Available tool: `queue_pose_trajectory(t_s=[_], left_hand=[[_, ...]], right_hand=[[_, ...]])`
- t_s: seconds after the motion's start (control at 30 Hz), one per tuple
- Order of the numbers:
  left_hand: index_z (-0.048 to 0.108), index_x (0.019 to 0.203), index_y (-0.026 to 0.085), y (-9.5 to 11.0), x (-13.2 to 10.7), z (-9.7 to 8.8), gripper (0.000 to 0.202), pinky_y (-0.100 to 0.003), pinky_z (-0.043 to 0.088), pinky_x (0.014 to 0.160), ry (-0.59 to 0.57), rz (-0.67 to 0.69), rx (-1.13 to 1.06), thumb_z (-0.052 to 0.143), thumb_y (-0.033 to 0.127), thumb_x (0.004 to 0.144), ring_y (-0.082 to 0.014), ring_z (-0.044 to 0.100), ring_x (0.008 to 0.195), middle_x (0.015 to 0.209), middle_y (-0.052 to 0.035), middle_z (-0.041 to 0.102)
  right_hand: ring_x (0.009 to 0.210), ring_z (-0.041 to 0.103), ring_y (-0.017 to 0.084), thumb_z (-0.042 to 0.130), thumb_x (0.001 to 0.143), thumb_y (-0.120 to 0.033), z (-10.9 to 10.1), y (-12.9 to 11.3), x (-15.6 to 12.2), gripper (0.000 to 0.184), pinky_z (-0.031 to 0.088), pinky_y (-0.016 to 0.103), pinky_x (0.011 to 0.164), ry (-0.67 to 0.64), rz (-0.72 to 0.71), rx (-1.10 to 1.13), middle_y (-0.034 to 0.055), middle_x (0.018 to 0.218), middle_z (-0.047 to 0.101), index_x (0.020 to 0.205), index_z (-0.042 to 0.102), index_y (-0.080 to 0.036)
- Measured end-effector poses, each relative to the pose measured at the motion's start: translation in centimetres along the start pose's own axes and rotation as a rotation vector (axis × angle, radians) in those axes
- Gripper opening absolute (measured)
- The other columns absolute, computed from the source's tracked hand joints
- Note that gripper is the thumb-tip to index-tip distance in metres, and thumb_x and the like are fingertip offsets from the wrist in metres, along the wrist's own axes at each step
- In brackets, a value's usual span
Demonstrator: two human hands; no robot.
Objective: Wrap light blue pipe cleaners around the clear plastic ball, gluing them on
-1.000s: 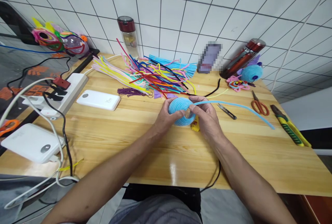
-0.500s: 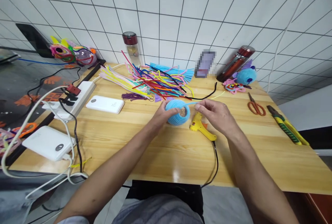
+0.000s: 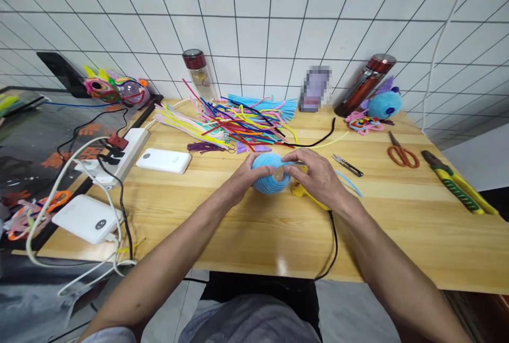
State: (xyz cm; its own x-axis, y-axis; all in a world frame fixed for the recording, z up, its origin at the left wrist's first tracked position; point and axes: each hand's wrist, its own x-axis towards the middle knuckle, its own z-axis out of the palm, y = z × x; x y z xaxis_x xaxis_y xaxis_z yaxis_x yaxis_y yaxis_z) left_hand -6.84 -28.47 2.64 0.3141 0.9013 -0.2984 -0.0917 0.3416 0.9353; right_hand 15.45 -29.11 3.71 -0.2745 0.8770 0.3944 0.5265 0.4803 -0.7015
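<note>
A ball wrapped in rows of light blue pipe cleaner (image 3: 267,178) is held above the table's middle, a bare clear patch showing on its right side. My left hand (image 3: 244,176) grips it from the left, thumb across the front. Close against its right side, my right hand (image 3: 314,173) pinches the blue strand near the bare patch. The strand's loose end (image 3: 350,183) sticks out to the right behind that hand. Partly hidden under my right hand lies a yellow hot glue gun (image 3: 298,189) with a black cord. Thread snips (image 3: 348,165) lie just beyond it.
Many coloured pipe cleaners (image 3: 246,123) are heaped at the back. Orange-handled scissors (image 3: 402,153) and green-yellow pliers (image 3: 457,186) lie at right. White power banks (image 3: 164,160) and a power strip (image 3: 125,155) with cables occupy the left. A red flask (image 3: 366,86) leans on the wall.
My right hand has moved in against the ball, bringing the blue strand closer to its surface. The thread snips and the strand's loose end have come into sight. The view has shifted slightly.
</note>
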Motion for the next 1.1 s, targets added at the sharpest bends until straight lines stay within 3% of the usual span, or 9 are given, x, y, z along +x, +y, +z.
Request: queue_pose_trajectory(t_s=[0.6, 0.83, 1.1], left_hand=[[0.054, 0.144, 0.022, -0.7, 0.2, -0.8, 0.089, -0.045, 0.047, 0.109, -0.079, 0.005, 0.008, 0.089, 0.046, 0.066, -0.0330, 0.062, 0.126, 0.131, -0.0078, 0.068], [0.051, 0.148, 0.021, -0.7, 0.3, -0.8, 0.093, -0.046, 0.048, 0.110, -0.090, 0.005, 0.003, 0.089, 0.047, 0.067, -0.0336, 0.061, 0.127, 0.136, -0.0094, 0.066], [0.053, 0.147, 0.020, -0.6, 0.2, -0.8, 0.092, -0.046, 0.048, 0.108, -0.076, 0.020, 0.043, 0.087, 0.048, 0.067, -0.0348, 0.062, 0.126, 0.130, -0.0093, 0.069]], right_hand=[[0.082, 0.068, 0.020, 0.069, 0.100, -0.025, 0.4, -1.1, -0.5, 0.011, 0.053, 0.034, 0.076, -0.002, -0.079, -0.014, 0.0023, 0.088, 0.074, 0.090, 0.070, -0.025], [0.082, 0.069, 0.019, 0.072, 0.098, -0.024, 0.5, -1.3, -0.7, 0.004, 0.052, 0.032, 0.073, -0.004, -0.055, -0.009, 0.0021, 0.089, 0.075, 0.095, 0.074, -0.025], [0.077, 0.067, 0.018, 0.072, 0.096, -0.021, 0.5, -1.6, -0.6, 0.008, 0.049, 0.031, 0.068, 0.021, -0.038, -0.050, 0.0015, 0.084, 0.073, 0.088, 0.073, -0.024]])
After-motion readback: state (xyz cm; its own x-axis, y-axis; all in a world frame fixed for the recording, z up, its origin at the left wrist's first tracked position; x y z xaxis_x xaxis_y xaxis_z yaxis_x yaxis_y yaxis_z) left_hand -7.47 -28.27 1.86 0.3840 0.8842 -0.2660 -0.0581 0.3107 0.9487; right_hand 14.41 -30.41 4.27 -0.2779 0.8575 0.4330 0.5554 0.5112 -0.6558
